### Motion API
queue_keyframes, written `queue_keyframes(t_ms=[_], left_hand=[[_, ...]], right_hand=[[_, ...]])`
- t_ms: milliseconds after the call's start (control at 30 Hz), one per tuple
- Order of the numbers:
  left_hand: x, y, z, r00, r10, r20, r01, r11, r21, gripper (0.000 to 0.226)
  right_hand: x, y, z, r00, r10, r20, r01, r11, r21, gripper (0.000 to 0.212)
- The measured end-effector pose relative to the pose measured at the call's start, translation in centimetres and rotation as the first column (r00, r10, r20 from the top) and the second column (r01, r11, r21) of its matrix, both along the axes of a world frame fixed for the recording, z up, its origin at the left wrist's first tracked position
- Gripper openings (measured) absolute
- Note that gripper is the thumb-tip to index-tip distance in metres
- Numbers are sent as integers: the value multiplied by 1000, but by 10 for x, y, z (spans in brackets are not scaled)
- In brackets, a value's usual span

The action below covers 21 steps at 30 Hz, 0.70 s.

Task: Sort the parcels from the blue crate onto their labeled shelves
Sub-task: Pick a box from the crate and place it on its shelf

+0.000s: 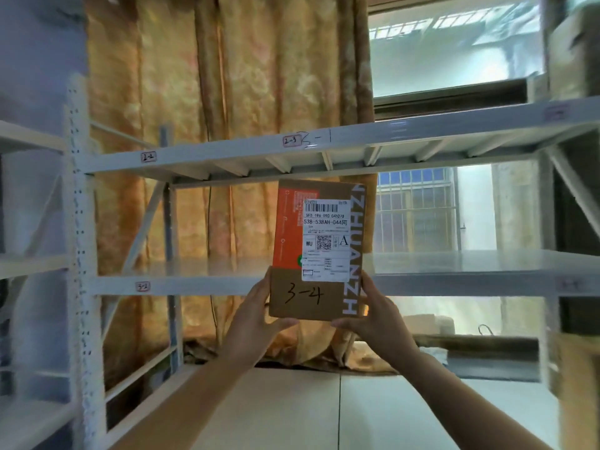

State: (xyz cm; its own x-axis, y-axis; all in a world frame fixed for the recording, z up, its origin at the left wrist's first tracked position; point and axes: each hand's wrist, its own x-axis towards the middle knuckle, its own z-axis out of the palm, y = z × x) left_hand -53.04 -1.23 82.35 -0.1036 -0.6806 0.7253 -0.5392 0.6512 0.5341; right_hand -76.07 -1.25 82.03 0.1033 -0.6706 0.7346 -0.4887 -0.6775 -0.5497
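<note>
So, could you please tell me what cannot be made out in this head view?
All from the head view:
middle-shelf right tag: motion blur, unreadable.
upper-shelf right tag: blurred too.
parcel: the lower lines of its shipping label are too small to read.
left hand and right hand: most fingers are hidden behind the parcel.
blue crate: outside the frame.

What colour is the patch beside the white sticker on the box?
The patch is orange, seen in the head view.
</note>
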Motion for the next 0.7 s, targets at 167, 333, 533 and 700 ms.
queue_keyframes(t_ms=[167, 333, 533, 700], left_hand=[[-14, -16, -6, 999, -38, 4, 38, 999, 3, 92], [-15, -30, -7, 993, -107, 49, 107, 994, 3, 86], [-22, -39, 19, 970, -238, 46, 241, 968, -71, 75], [-59, -36, 35, 935, -352, 42, 355, 928, -115, 71]], right_hand=[[-11, 6, -2, 984, -147, -101, 144, 989, -31, 97], [-13, 11, -6, 957, -261, -126, 258, 965, -42, 104], [-12, 9, 17, 924, -375, -74, 369, 926, -79, 107], [-35, 26, 24, 822, -568, -40, 555, 816, -163, 101]])
